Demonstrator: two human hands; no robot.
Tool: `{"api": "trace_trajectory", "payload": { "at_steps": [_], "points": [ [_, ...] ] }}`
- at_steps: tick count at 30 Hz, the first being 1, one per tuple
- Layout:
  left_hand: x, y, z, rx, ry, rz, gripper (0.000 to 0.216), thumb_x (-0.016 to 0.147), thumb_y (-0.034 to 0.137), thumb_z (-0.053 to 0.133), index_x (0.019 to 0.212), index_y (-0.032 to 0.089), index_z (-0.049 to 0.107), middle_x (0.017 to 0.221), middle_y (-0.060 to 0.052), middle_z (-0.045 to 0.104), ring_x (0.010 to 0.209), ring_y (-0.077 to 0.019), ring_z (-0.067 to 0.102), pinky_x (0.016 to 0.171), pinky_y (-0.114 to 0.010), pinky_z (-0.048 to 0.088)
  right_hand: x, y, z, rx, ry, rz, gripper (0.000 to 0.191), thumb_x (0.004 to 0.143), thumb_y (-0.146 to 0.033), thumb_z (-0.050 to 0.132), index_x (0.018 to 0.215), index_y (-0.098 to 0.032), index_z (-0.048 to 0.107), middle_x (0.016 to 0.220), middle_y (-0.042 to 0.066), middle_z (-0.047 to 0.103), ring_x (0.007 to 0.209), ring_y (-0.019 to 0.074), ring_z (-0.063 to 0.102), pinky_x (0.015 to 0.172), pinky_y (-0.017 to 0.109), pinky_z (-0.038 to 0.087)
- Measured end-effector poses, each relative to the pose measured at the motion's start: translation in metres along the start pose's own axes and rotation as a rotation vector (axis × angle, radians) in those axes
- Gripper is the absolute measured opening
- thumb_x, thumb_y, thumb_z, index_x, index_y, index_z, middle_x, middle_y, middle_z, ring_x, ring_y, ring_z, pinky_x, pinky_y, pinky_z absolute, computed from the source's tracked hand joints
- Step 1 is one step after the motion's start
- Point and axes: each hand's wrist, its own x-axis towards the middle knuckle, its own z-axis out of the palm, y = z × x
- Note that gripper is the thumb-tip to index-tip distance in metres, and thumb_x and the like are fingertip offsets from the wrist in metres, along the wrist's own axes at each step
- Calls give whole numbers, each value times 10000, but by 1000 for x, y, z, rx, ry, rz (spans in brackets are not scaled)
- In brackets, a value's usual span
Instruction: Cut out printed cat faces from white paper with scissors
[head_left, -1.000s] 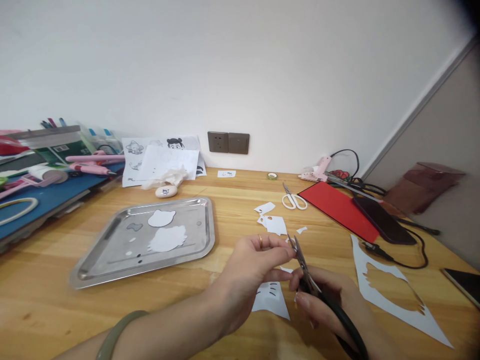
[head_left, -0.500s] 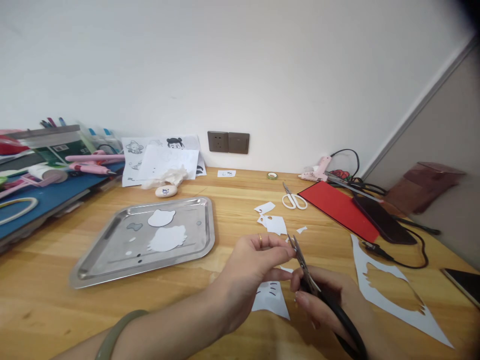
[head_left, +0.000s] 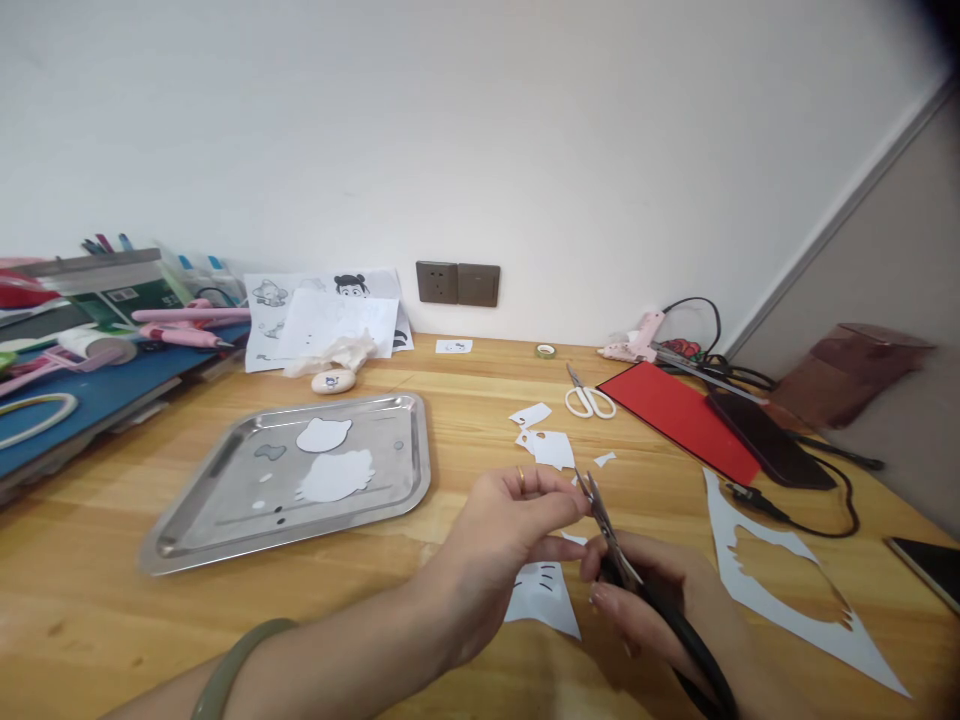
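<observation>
My right hand (head_left: pixel 667 600) grips black-handled scissors (head_left: pixel 611 540), their narrow blades slightly apart and pointing away from me. Close against the blade tips, my left hand (head_left: pixel 517 520) is closed in a pinch; whatever sits between its fingertips is too small or hidden to make out. Below the hands lies a white paper sheet (head_left: pixel 544 605) marked with short black strokes, partly covered by my left hand. Cut paper scraps (head_left: pixel 553 450) are scattered just beyond my fingers.
A metal tray (head_left: pixel 225 545) at left holds white and grey cut-outs. White-handled scissors (head_left: pixel 590 402), a tape roll (head_left: pixel 545 351), a red sheet (head_left: pixel 675 420) and a pink glue gun (head_left: pixel 637 340) lie farther back. A cut-out paper frame (head_left: pixel 727 560) and black cable (head_left: pixel 814 533) are at right.
</observation>
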Motion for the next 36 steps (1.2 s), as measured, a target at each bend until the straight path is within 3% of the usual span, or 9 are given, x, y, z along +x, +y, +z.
{"api": "trace_trajectory", "payload": {
  "at_steps": [15, 36],
  "points": [
    [0, 0, 0, 30, 18, -1, 83, 653, 185, 624, 643, 108, 594, 698, -1, 552, 599, -61, 518, 586, -172, 442, 1, -3, -1, 1, -60, 32, 97, 681, -268, 500, 634, -185, 478, 496, -62, 354, 433, 102, 331, 417, 226, 288],
    [0, 0, 0, 7, 0, 15, 52, 664, 158, 605, 642, 111, 603, 707, -2, 554, 614, -60, 517, 577, -162, 449, 3, 2, -1, -49, -11, 0, 106, 642, -279, 501, 575, -202, 471, 473, -60, 353, 393, 102, 356, 383, 228, 286]
  ]
}}
